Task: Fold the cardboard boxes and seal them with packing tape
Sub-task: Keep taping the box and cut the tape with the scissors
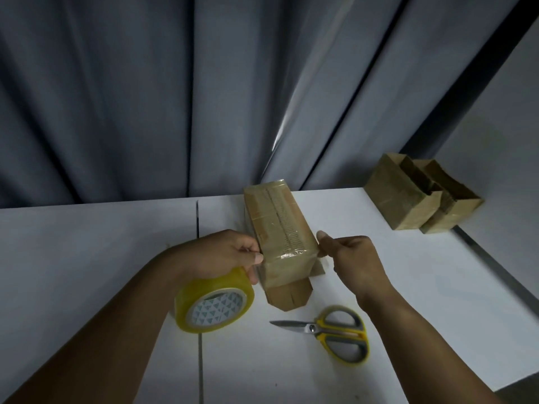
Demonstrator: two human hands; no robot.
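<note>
Tension mattered: the left hand (230,252) gripped the tape roll (214,304) just beside the cardboard box (280,225) on the worktop (408,287), the right hand (353,258) pinched the strip (293,253) at its right edge; pressing it flat seemed wise.

Bare surface (87,258) lies open left of the box (280,228). Scissors (329,330) lie near the front, right of the tape (214,304). Two open boxes (408,196) block the far right corner; a curtain (116,97) closes off the back.
</note>
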